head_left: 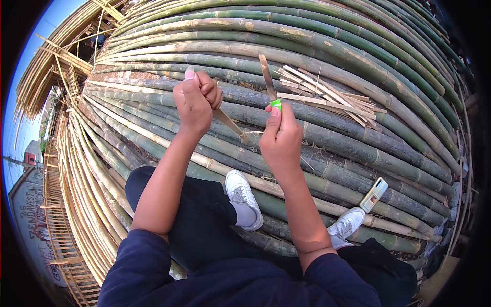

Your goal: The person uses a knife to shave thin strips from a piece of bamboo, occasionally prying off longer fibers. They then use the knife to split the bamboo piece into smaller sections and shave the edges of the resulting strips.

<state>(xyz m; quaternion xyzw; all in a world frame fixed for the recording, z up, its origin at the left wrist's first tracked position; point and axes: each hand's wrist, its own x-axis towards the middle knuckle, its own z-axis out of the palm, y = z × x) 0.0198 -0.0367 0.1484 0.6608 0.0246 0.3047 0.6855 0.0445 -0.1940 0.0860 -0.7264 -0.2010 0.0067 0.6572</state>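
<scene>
My left hand (196,100) is closed on a flat bamboo strip (228,122), whose end slants down to the right toward the bamboo poles. My right hand (281,131) grips a knife (267,77) by its bright green handle, with the blade pointing up and away from me. Hand and strip are apart from the blade. Beyond my right hand, a loose pile of thin split bamboo sticks (332,95) lies on the poles.
Long green bamboo poles (327,135) lie side by side under my feet. A phone (374,194) rests near my right shoe (348,223). Pale poles (82,189) and a slatted bamboo rack (64,230) are at the left; more poles are stacked at the upper left.
</scene>
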